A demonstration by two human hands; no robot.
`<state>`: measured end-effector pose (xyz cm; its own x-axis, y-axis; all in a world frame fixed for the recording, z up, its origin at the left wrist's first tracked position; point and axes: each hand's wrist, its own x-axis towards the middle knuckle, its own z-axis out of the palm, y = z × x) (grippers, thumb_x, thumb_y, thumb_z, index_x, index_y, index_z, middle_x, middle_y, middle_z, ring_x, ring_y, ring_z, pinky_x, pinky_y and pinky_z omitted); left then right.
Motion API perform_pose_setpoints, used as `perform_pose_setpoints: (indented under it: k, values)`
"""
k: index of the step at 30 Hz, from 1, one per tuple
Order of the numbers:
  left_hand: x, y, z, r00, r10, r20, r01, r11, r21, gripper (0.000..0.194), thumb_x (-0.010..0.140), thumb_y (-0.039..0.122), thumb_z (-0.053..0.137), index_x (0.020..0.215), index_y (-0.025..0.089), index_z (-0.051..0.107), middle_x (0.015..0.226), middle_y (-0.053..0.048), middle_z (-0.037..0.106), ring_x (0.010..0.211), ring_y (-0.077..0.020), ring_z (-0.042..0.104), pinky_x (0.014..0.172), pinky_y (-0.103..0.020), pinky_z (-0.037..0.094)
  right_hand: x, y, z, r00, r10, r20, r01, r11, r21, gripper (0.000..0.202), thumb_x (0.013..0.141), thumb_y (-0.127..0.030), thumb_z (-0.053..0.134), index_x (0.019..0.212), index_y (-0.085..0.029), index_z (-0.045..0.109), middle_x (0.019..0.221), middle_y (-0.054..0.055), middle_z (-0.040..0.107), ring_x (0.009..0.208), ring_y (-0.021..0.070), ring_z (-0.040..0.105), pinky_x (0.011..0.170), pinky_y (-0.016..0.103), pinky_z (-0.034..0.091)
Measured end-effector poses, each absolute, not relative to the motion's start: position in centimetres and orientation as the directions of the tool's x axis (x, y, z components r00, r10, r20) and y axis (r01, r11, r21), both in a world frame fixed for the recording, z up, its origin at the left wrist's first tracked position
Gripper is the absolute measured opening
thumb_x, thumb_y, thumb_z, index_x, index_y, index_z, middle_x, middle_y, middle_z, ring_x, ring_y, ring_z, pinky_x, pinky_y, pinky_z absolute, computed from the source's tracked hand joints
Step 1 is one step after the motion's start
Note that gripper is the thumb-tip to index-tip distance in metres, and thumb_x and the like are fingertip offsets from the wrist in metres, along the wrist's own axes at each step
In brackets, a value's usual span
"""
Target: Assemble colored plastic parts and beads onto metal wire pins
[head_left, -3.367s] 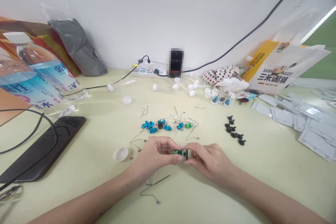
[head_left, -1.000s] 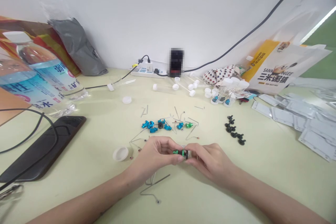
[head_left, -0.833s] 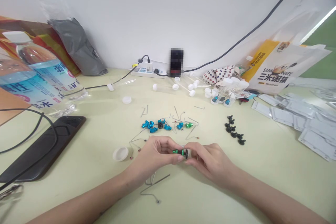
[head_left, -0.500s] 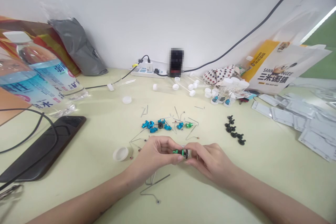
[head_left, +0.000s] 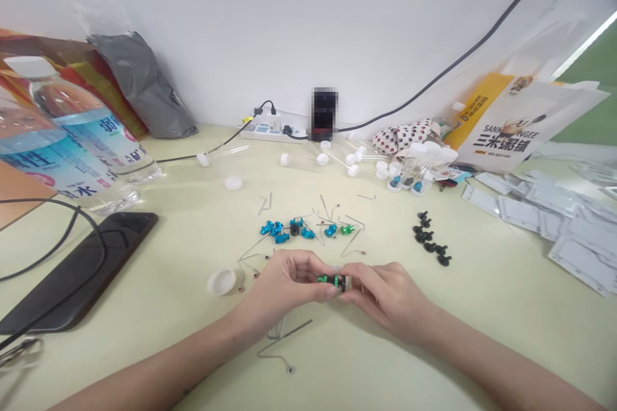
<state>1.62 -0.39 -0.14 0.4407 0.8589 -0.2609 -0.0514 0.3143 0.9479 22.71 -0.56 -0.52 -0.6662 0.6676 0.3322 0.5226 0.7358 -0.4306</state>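
Observation:
Between my two hands, low over the table, is a small green metal fitting [head_left: 330, 279] with a black disc-shaped part [head_left: 342, 283] at its right end. My left hand [head_left: 294, 279] pinches the green fitting between thumb and fingers. From the other side, my right hand [head_left: 380, 292] has thumb and forefinger closed on the black part. Fingers hide some of both pieces. Just beyond my hands lie several blue metal fittings [head_left: 282, 238], another green fitting [head_left: 347, 230] and thin bent metal rods [head_left: 353, 243]. More bent rods [head_left: 284, 339] rest below my left wrist.
Several black disc-headed pieces [head_left: 429, 246] lie to the right. A white cap [head_left: 222, 282] sits left of my hand. Clear tubes with white caps [head_left: 434, 157] stand at the back right. Phone [head_left: 87, 270] and water bottles [head_left: 91, 122] are on the left, white flat pieces [head_left: 540, 212] far right.
The black part sits slightly closer against the green fitting, with less gap showing between them. Both hands keep nearly the same place and grip.

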Motion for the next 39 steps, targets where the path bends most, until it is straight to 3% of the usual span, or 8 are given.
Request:
perform_pose_setpoints:
  k: [39]
  values:
    - [1.68,-0.31,0.0,0.433,0.863,-0.262,-0.074,0.323,0.943,0.019,0.068,0.023,0.075,0.082,0.013,0.068,0.077,-0.006,0.07,0.069,-0.0133,0.06,0.068,-0.026,0.047,22.78,-0.5,-0.6,-0.661,0.661,0.356,0.528,0.746,-0.406,0.024,0.096,-0.034,0.039,0.107,-0.017,0.05,0.071,0.0,0.064,0.052,0.0092,0.055,0.051,0.021,0.036]
